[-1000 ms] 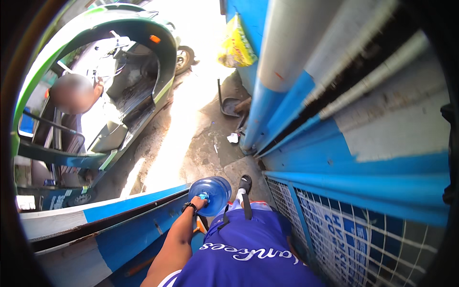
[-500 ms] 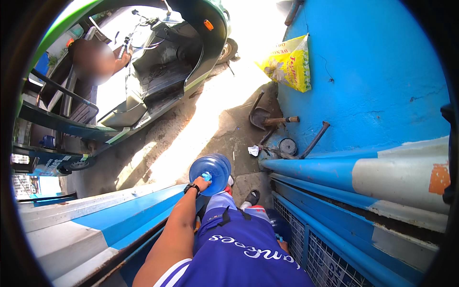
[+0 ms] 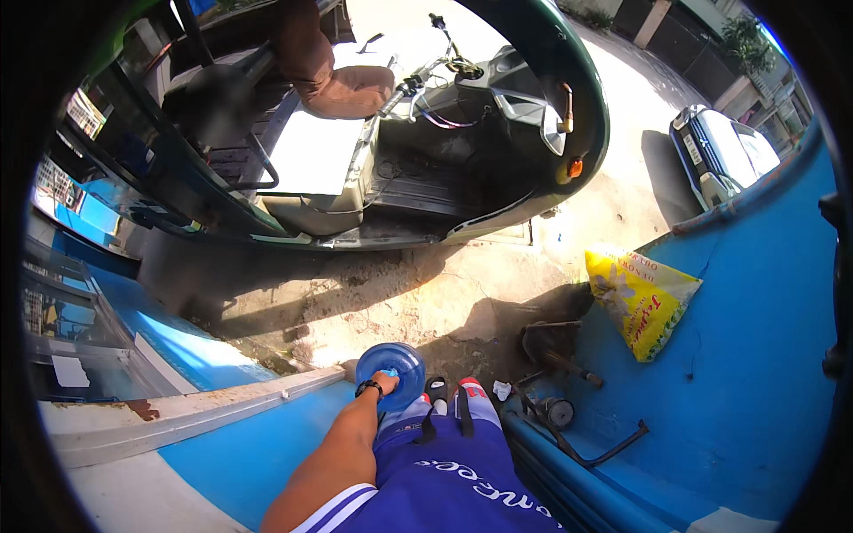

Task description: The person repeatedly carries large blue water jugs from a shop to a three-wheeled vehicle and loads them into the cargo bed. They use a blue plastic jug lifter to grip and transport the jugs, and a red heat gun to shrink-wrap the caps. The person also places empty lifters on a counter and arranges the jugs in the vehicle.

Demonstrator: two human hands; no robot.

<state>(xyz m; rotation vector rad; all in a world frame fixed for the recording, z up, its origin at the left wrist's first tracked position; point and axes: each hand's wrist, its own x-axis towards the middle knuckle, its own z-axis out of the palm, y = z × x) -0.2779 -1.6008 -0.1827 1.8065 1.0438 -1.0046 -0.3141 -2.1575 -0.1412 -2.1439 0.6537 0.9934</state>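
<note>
My left hand [image 3: 384, 382] grips the top of a large blue water jug [image 3: 395, 370] and holds it low beside my left leg, just above the dirt ground. A black watch sits on that wrist. My forearm comes up from the lower edge over my blue shorts [image 3: 453, 475]. My feet in sandals [image 3: 451, 391] stand on the ground right of the jug. My right hand is out of the picture.
A green three-wheeled vehicle [image 3: 533, 115] is parked ahead, with a person [image 3: 324, 75] seated inside. A blue wall [image 3: 755, 355] rises on the right with a yellow sack [image 3: 640, 298] and metal tools [image 3: 560, 355] at its foot. A blue-and-white panel [image 3: 204, 417] runs along my left. A white car [image 3: 720, 151] stands far right.
The view has swung down and forward: the vehicle now fills the top and the blue wall has shifted right. My left hand keeps its hold on the jug.
</note>
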